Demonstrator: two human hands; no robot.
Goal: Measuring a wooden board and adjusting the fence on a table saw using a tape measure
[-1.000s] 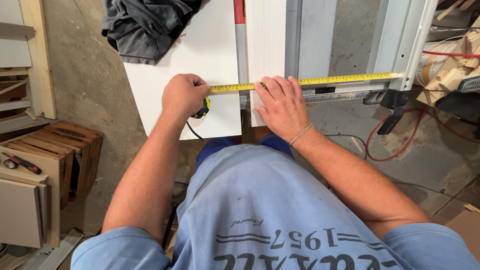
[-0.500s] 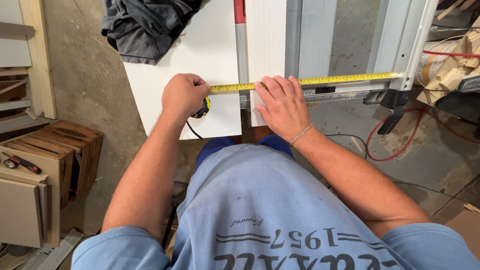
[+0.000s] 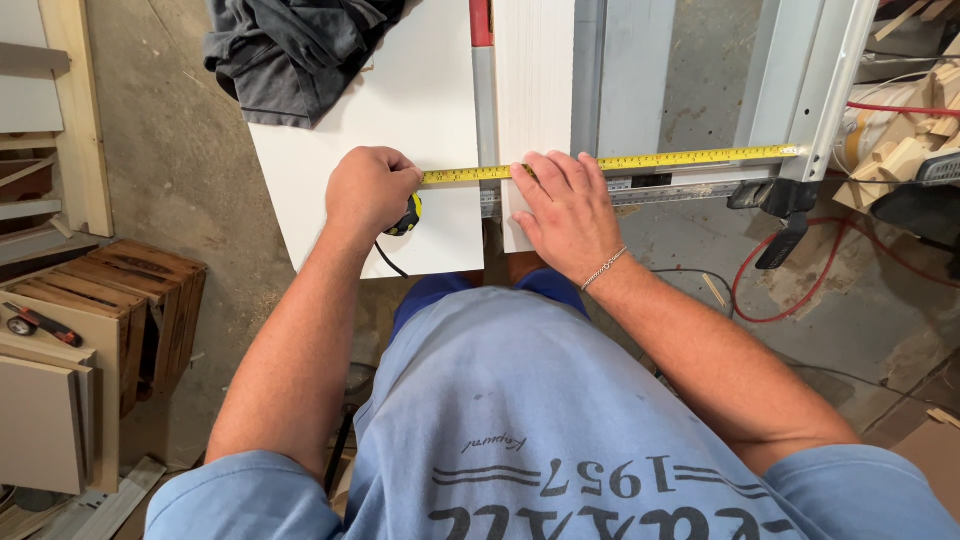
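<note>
My left hand (image 3: 368, 190) is closed around a yellow-and-black tape measure case (image 3: 407, 215) resting on a wide white panel (image 3: 400, 110). Its yellow tape (image 3: 680, 157) runs right, hooked at a grey metal rail (image 3: 815, 95). My right hand (image 3: 565, 212) lies flat, fingers spread, on a narrow white board (image 3: 530, 80), its fingertips touching the tape. A red-and-grey strip (image 3: 481, 60) lies between panel and board.
A dark grey cloth (image 3: 290, 50) is heaped on the panel's far left corner. Wooden crates (image 3: 130, 300) and a red-handled tool (image 3: 45, 325) stand at left. A red cable (image 3: 800, 270) and wood offcuts (image 3: 905, 150) lie at right on the dusty floor.
</note>
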